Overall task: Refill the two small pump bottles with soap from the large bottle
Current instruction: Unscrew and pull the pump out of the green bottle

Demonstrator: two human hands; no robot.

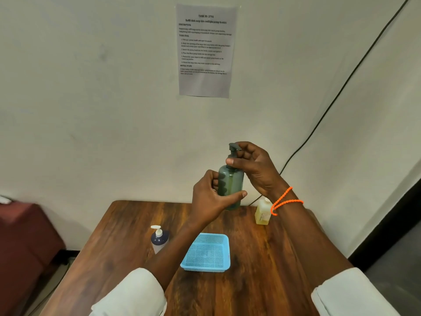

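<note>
I hold a green pump bottle [232, 181] upright in the air above the far side of the wooden table [262, 258]. My left hand [209, 197] wraps its body. My right hand [255, 167] is closed on its dark grey pump head [233, 148] and collar. A second small pump bottle [159, 240], clear with a dark top and white pump, stands on the table at the left. The large bottle [263, 212] of yellow soap stands at the far right of the table, partly hidden behind my right wrist.
A light blue mesh basket [207, 253] sits on the table in front of me, with nothing in it. A printed sheet [205, 51] is taped to the wall behind. A black cable [330, 106] runs down the wall on the right. A dark red seat [25, 236] stands at the left.
</note>
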